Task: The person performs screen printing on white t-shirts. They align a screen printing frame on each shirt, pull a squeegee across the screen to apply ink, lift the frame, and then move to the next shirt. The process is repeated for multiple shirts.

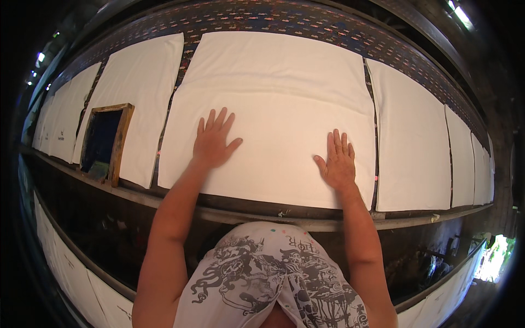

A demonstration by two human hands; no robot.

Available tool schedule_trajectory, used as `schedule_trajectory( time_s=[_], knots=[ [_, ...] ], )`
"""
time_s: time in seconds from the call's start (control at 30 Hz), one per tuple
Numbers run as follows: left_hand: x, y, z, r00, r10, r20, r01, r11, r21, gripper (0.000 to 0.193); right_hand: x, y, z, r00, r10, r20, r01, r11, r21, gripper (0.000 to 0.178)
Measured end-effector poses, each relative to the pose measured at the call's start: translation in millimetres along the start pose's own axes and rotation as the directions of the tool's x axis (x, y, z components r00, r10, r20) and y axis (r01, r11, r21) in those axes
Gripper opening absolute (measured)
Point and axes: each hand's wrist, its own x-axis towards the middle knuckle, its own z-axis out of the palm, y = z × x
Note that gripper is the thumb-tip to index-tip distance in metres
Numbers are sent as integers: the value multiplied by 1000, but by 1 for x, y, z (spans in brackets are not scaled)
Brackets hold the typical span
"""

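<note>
A white cloth panel (262, 164) lies spread on the long table before me, with a few soft wrinkles across its upper half. My left hand (213, 140) rests flat on its left part, fingers spread. Toward the right edge of the same cloth, my right hand (336, 162) is laid flat too, its fingers nearly straight and the thumb apart. Neither hand holds anything. Left of this cloth, a wooden-framed screen (123, 139) with a dark mesh lies on the neighbouring white cloth (143, 104).
More white cloths (411, 142) lie in a row to the right, with narrow dark gaps between them. Dark, color-specked table surface (273, 19) shows beyond them. A wooden rail (262, 217) edges the table near me. Another table with white cloths (68, 268) stands behind, lower left.
</note>
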Motion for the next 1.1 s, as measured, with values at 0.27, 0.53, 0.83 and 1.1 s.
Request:
schedule_trajectory(
  time_s=[0.27, 0.53, 0.83, 1.1],
  knots=[
    [-2, -8, 32, 989, 41, -144, -55, 994, -94, 87, 2, -12, -7, 998, 42, 44, -45, 996, 75, 95],
    [-20, 23, -2, 981, -163, 102, 166, 986, -21, 89, -5, 1, 5, 996, 45, 81, -44, 999, -17, 91],
    [-64, 9, -12, 988, -27, 152, 62, 971, -230, 83, -3, -13, -36, 974, 29, 223, -13, 997, -74, 90],
    [-118, -51, -55, 947, -54, -317, -187, 707, -682, 32, 17, -22, -25, 993, -50, 109, 69, 981, -183, 71]
  ],
)
